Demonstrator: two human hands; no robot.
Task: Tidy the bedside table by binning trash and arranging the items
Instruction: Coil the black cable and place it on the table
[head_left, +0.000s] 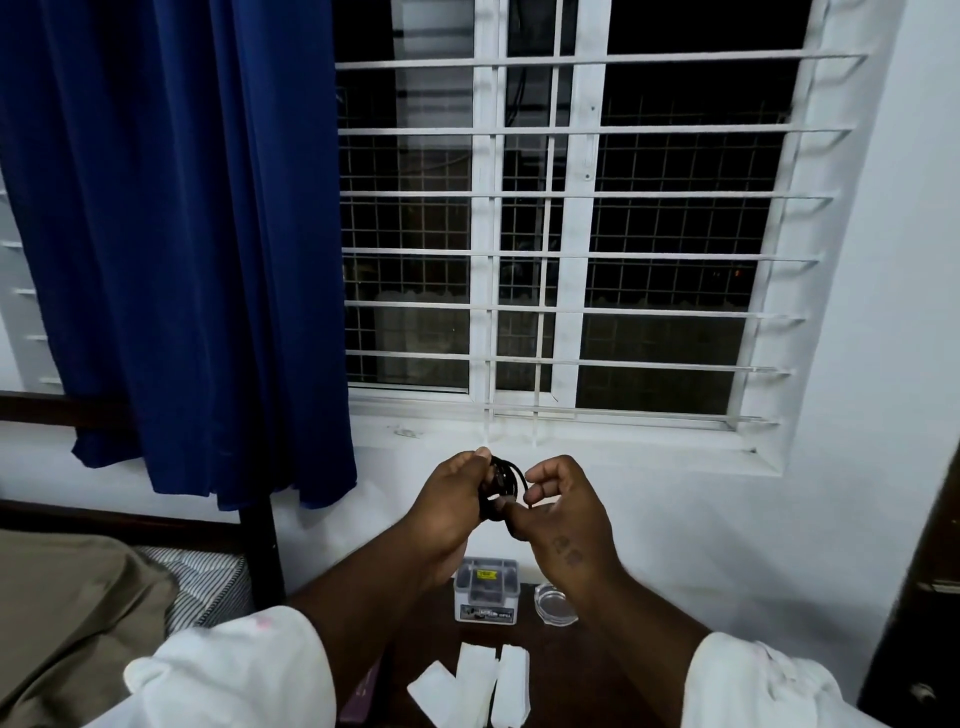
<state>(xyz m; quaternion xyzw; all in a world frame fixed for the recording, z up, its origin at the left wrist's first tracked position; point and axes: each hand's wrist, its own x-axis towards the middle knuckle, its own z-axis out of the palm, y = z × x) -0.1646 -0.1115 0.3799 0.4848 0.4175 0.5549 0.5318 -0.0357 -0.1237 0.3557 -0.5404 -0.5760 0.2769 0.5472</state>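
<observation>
Black coiled cable (514, 475): left hand (447, 499) is gripping it, right hand (566, 512) is pinching its right edge, above the table (561, 670); tissues (475, 675) are lying near.

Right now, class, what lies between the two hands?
A coiled black cable, gripped by the left hand and pinched by the right hand; the head view shows it.

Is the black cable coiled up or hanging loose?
Coiled: the black cable forms tight loops between the left hand, gripping it, and the right hand.
</observation>
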